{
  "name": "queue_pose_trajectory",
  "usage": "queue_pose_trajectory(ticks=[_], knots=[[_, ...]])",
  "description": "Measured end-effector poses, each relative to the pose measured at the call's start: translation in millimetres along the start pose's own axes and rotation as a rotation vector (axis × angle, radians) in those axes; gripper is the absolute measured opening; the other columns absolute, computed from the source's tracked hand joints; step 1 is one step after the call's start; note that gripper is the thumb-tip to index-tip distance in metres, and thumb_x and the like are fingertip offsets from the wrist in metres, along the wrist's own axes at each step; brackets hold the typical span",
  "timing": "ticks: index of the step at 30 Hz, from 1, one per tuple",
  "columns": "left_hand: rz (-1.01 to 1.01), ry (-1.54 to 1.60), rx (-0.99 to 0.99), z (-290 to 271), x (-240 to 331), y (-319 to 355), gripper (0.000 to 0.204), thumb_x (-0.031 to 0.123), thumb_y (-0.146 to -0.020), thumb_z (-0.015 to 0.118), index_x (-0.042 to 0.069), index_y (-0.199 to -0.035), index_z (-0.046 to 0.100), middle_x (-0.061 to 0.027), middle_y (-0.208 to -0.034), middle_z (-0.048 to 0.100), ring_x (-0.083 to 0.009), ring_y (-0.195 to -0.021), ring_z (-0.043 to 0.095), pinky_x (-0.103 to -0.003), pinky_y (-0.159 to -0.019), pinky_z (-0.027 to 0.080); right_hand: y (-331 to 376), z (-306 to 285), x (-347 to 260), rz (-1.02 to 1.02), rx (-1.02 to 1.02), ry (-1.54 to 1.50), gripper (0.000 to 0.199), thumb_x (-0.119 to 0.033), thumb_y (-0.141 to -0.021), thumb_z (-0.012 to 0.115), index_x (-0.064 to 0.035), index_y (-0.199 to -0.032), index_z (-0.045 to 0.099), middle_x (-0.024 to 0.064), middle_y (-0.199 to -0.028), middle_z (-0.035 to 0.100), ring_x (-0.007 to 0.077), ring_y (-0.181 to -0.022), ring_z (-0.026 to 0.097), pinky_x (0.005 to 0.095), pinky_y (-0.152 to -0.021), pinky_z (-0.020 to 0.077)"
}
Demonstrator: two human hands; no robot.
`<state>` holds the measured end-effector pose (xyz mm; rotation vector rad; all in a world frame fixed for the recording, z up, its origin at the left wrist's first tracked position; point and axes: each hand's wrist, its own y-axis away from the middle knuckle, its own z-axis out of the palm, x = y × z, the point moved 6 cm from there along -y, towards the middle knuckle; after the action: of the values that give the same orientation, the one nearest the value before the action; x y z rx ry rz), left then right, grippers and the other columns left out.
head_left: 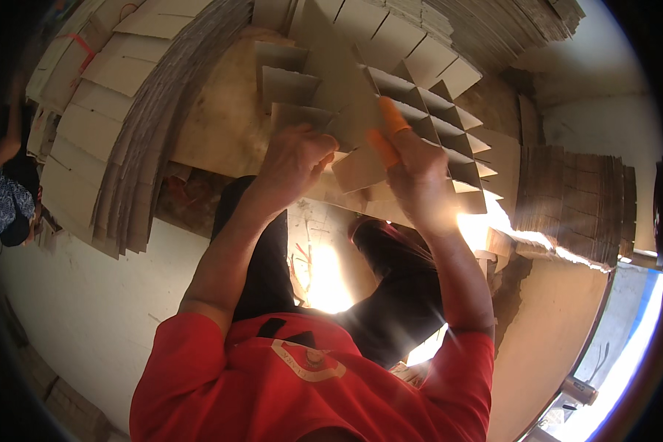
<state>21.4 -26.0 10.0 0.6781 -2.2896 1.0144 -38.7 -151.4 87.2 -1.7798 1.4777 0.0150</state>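
Observation:
A partly assembled cardboard divider grid [420, 110] of crossing slotted strips lies in front of me. A long cardboard strip [339, 66] stands tilted up in its middle, and shorter upright strips [287, 85] show to its left. My right hand [418, 166], with orange covers on its fingers, pinches the lower right part of the tilted strip. My left hand [296, 158] is closed at the near edge of the left strips, with an orange cover on one fingertip. What its curled fingers grip is partly hidden by the hand itself.
Tall stacks of slotted cardboard strips rise at the left [147, 110] and at the far side [420, 59]. Another cardboard stack [574, 199] stands at the right. A wooden board [221, 110] lies under the work. Another person's arm [11, 140] shows at the far left.

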Motion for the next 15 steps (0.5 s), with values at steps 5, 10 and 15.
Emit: queue_pose_trajectory(ticks=[5,10,15], knots=[[-0.003,-0.044,-0.070,0.2,0.0,-0.3,0.015,-0.001,-0.067,0.070,0.002,-0.080,0.063,-0.0090,-0.077,0.065,-0.0271,-0.070,0.057,-0.036,-0.062,0.048,33.3,53.2,21.3,0.047,-0.420,0.130,0.017,-0.003,-0.084,0.056,0.0034,-0.099,0.061,0.0150,-0.072,0.060,0.0310,-0.060,0.060,0.0370,-0.055,0.0495],[0.024,-0.041,-0.028,-3.8,10.5,-3.8,0.043,0.001,-0.062,0.074,0.003,-0.104,0.061,-0.0115,-0.101,0.063,-0.0297,-0.092,0.057,-0.038,-0.078,0.048,24.3,21.3,23.5,0.061,-0.230,0.222,0.029,-0.019,-0.083,0.063,0.0009,-0.105,0.059,0.0126,-0.067,0.058,0.0309,-0.056,0.058,0.0382,-0.049,0.0468],[0.095,-0.195,-0.242,12.5,32.0,-30.8,0.094,0.005,-0.057,0.078,0.003,-0.140,0.033,-0.0140,-0.141,0.039,-0.0341,-0.134,0.028,-0.041,-0.108,0.029,-3.4,-47.2,110.4,0.084,0.179,0.633,0.052,-0.041,-0.084,0.061,0.0000,-0.116,0.054,0.0134,-0.081,0.063,0.0296,-0.076,0.062,0.0403,-0.062,0.0489]])
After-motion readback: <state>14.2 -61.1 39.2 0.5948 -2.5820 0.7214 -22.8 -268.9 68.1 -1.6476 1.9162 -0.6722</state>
